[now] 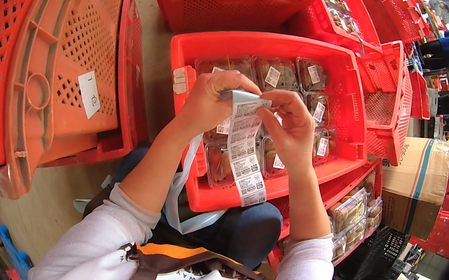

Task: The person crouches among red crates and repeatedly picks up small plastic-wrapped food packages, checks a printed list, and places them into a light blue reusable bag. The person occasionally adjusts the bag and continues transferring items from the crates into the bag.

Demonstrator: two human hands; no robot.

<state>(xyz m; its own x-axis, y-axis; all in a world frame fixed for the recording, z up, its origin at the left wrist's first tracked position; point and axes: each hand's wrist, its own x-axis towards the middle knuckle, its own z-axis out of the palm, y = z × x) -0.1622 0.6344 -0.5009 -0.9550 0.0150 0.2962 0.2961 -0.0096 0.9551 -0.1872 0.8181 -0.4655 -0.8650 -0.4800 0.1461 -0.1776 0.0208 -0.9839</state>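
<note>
My left hand (213,98) grips a folded strip of printed labels (243,155) near its upper end. Thumb and forefinger of my right hand (292,127) pinch the strip's top right edge. The labels hang toward me over the rim of a red plastic crate (258,44). A pale backing strip (178,185) trails below my left forearm and loops across my lap. Inside the crate sit several clear plastic clamshell boxes (221,167) of brownish produce, many bearing a white label (273,76). My hands and the strip hide some of the boxes.
Orange-red crates (89,37) stand at my left, one carrying a paper tag. Another stack of red crates (229,4) rises beyond. To the right are more clamshell boxes (351,212), a cardboard carton (414,186) and a black crate (375,253). Other people appear at the far right.
</note>
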